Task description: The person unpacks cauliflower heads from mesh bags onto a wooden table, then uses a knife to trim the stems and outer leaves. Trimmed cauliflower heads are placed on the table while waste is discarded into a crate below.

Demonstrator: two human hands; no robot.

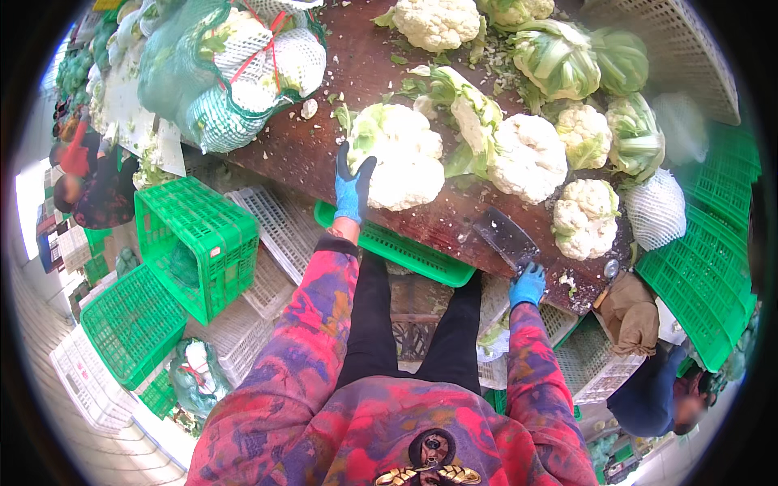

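Note:
My left hand [351, 185], in a blue glove with dark fingers, is at the left edge of a large white cauliflower [406, 161]. Its thumb and fingers are spread against the head, not closed around it. In my right hand [527, 284], also gloved, is the handle of a cleaver [506, 237]; the wide dark blade lies flat over the table edge side of the brown tabletop [292, 140]. Right of the large head sit a trimmed cauliflower [527, 158] and a smaller one [586, 219]. A leafy cut piece [468, 112] stands behind them.
A green mesh sack [182, 79] of foam-netted cauliflowers sits at the table's left. Leafy heads [556, 58] lie at the back right. Green crates [197, 243] and white crates [273, 225] crowd the floor. Other people [100, 188] are at both sides. A brown cloth [629, 313] hangs at the right corner.

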